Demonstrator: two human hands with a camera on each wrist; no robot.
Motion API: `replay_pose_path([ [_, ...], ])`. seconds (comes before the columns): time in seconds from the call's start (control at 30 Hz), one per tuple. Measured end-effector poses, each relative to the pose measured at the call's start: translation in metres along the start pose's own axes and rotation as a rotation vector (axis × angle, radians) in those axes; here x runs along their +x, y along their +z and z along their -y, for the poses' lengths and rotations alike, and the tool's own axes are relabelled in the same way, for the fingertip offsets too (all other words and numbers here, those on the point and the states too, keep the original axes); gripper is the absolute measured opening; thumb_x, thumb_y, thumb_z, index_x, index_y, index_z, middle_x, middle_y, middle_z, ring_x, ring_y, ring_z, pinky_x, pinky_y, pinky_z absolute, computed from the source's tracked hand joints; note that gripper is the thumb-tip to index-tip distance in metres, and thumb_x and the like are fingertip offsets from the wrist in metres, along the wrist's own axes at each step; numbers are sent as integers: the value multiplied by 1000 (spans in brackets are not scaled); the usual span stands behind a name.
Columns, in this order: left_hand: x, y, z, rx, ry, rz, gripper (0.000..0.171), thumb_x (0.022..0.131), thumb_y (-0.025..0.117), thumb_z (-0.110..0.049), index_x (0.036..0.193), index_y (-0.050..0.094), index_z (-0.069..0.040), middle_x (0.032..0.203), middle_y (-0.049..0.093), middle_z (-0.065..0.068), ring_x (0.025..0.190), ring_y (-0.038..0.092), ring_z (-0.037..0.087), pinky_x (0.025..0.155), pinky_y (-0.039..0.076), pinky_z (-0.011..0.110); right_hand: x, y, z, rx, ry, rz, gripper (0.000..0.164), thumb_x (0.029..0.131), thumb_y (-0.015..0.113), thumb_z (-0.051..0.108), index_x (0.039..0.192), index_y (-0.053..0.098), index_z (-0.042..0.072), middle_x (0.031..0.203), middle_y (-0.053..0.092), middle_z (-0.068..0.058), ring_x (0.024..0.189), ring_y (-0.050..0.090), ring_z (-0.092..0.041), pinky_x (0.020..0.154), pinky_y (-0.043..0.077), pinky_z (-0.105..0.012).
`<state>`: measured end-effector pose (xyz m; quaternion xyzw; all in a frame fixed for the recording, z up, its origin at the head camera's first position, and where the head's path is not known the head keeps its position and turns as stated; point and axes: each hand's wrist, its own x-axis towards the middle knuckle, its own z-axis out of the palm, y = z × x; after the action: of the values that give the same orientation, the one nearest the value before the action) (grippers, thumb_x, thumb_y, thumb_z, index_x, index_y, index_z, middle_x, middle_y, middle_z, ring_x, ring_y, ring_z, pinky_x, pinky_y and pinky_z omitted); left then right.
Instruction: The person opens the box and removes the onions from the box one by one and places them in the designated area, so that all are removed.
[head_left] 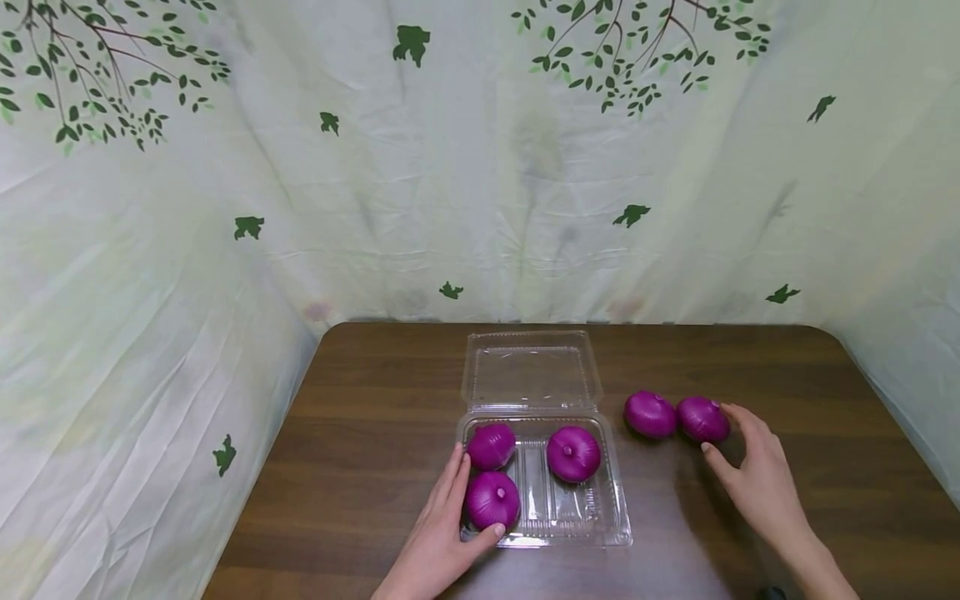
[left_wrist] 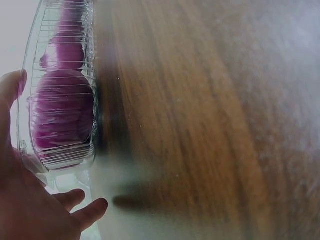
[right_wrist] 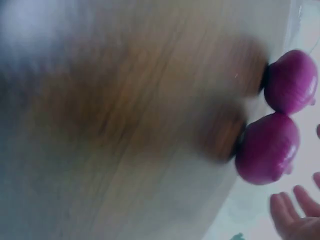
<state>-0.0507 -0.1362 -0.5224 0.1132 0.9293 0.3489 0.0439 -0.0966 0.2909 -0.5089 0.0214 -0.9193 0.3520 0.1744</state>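
Note:
A clear plastic clamshell container lies with its lid folded back. Inside it are three purple onions: one at the back left, one at the front left and one at the right. My left hand rests against the container's left side, fingers extended, thumb by the front rim. Right of the container, two more purple onions, a left one and a right one, sit touching on the table. My right hand is beside the right onion, fingers spread; the right wrist view shows a gap between them.
The brown wooden table carries the container and onions. Behind and beside it hangs a pale cloth printed with green leaves and branches. A small dark object shows at the bottom edge near my right wrist.

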Motion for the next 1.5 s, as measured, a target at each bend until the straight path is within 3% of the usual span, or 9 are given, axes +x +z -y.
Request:
replay_pose_path([
  [0.13, -1, 0, 0, -3, 3, -5, 101, 84, 68, -60, 159, 15, -19, 165, 0, -9, 147, 16, 24, 107, 30, 61, -6, 6, 14, 31, -119, -86, 57, 81, 76, 0, 133, 56, 1, 139, 50, -21, 122, 44, -44, 107, 32, -36],
  [0.23, 0, 0, 0, -4, -4, -1, 101, 84, 68, -60, 160, 14, -21, 164, 0, -10, 147, 16, 25, 106, 30, 63, -11, 11, 24, 47, -184, -107, 56, 78, 77, -4, 131, 59, 1, 138, 53, -17, 124, 46, -34, 102, 25, -10],
  [0.3, 0, -1, 0, -5, -9, 3, 101, 84, 68, -60, 160, 13, -22, 164, -1, -10, 147, 16, 25, 106, 30, 64, -14, 15, 30, 61, -208, -106, 57, 77, 77, -6, 130, 60, 2, 136, 55, -16, 125, 46, -25, 99, 27, -6],
  [0.57, 0, 0, -1, -10, -20, 12, 100, 84, 67, -62, 159, 14, -21, 164, -1, -11, 147, 17, 26, 105, 30, 66, -22, 29, 55, 157, -287, -1, 55, 79, 75, -8, 130, 61, 6, 133, 57, -11, 117, 52, -11, 92, 40, -12],
  [0.77, 0, 0, -1, -16, -16, 12, 100, 84, 67, -61, 159, 15, -21, 164, -1, -11, 147, 18, 27, 104, 31, 65, -23, 40, 68, 208, -288, 94, 56, 82, 74, -4, 133, 59, 14, 135, 56, -6, 114, 54, -12, 91, 43, -16],
  [0.97, 0, 0, -1, -21, -15, 12, 100, 84, 67, -61, 159, 15, -21, 164, -1, -11, 147, 18, 27, 105, 31, 65, -20, 51, 81, 273, -296, 148, 53, 83, 73, -5, 133, 58, 7, 136, 55, -7, 118, 54, -16, 87, 51, -24],
  [1.1, 0, 0, 0, -18, -15, 11, 100, 84, 67, -61, 159, 14, -21, 164, -1, -11, 146, 19, 28, 104, 31, 66, -19, 57, 90, 297, -293, 200, 53, 85, 72, -3, 135, 56, 8, 138, 53, -8, 120, 55, -19, 85, 54, -28],
  [1.4, 1, 1, 1, -23, -16, 12, 100, 84, 67, -61, 160, 14, -22, 164, -2, -12, 146, 19, 28, 103, 31, 67, -15, 70, 105, 239, -278, 291, 53, 87, 73, 3, 136, 55, 7, 142, 50, -10, 111, 62, -24, 86, 55, -40],
  [1.5, 0, 1, 1, -24, -19, 11, 100, 84, 67, -61, 160, 13, -23, 164, -2, -12, 146, 19, 28, 104, 31, 66, -12, 73, 111, 156, -268, 315, 59, 85, 76, 9, 139, 52, 8, 145, 49, -10, 123, 55, -26, 96, 49, -44],
])
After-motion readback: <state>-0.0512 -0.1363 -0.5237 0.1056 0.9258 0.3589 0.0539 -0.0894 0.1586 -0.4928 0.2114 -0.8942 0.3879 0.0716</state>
